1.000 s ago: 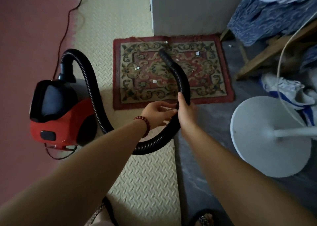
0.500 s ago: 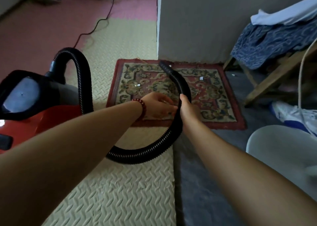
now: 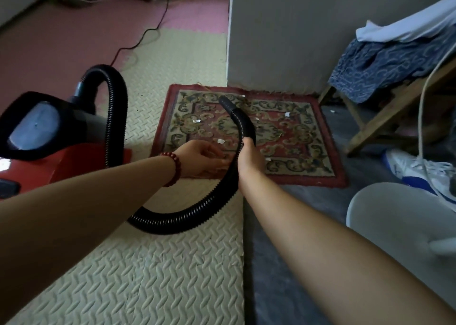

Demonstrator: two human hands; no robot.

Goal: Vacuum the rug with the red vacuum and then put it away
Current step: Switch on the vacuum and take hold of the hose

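The red vacuum, with a black top, stands on the floor at the left. Its black ribbed hose loops up from the body, down across the mat and up to my hands. My right hand grips the hose a little behind its open end, which points down over the far part of the patterned red rug. Small white paper scraps lie scattered on the rug. My left hand, with a bead bracelet on the wrist, hovers just left of the hose with fingers loosely curled, holding nothing.
A grey wall corner stands right behind the rug. At the right are a wooden chair draped with blue cloth, a white sneaker and a white fan base. The vacuum's power cord runs off over the pink floor.
My view has dropped lower and closer to the floor, so the vacuum sits nearer at the left. Both hands stay at the hose, and its end stays over the rug's far part.
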